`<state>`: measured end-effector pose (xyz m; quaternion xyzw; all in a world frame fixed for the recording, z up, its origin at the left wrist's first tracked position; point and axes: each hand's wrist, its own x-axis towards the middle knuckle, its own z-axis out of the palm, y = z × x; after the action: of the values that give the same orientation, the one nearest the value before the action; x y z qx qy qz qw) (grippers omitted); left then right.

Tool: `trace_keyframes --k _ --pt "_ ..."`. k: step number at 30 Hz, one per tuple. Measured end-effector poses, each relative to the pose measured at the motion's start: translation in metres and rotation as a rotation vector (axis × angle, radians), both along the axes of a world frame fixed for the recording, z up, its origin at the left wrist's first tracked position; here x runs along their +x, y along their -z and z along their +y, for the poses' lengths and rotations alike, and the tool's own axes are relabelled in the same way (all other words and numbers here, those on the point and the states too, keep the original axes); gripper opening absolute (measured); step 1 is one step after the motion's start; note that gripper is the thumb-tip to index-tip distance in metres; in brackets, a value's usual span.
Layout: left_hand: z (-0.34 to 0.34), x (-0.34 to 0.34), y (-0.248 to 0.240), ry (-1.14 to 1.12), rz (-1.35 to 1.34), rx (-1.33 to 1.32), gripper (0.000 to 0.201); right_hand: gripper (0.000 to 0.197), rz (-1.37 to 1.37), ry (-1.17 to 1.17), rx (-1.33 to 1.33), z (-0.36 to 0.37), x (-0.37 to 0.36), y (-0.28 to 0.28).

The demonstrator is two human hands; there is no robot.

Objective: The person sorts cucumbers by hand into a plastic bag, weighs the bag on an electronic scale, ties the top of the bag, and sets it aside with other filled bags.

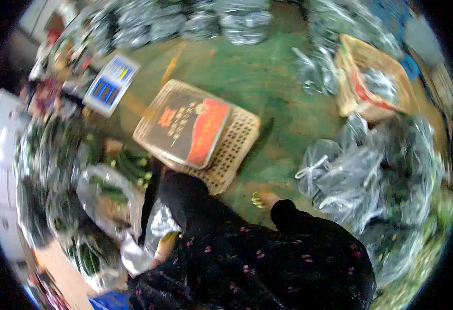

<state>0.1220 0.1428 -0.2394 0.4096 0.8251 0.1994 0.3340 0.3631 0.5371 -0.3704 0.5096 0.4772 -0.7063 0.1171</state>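
Left hand (167,245): finger opening and hold cannot be told, whitish plastic bag (135,254) seen just beside | right hand (264,199): likewise cannot be told | pale perforated basket (243,132) set ahead on green floor (283,147), topped by flat dark-and-orange box (190,126) | bagged bundles (244,23) stacked farthest

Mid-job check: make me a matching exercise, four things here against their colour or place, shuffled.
Things:
1. basket
2. flat box
3. carton
4. right hand

Descriptions:
A. tan with a red band, at upper right
B. at the end of a black sleeve
C. beige and full of holes
D. dark with an orange panel

Pairs: 1-C, 2-D, 3-A, 4-B
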Motion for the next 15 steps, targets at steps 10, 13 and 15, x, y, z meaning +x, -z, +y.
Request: trace_keyframes --k 10,13,15 --pt "-0.013 0.064 -0.015 -0.205 0.310 0.209 0.030 0.032 0.819 -0.017 0.251 0.136 -0.146 -0.215" --pt "-0.013 0.090 -0.069 -1.142 -0.600 0.481 0.029 0.035 0.975 -0.161 0.228 0.081 -0.205 -0.297" --pt "-0.034 0.103 -0.086 -1.236 -0.601 0.572 0.027 0.036 1.042 -0.362 0.287 0.026 -0.242 -0.322"
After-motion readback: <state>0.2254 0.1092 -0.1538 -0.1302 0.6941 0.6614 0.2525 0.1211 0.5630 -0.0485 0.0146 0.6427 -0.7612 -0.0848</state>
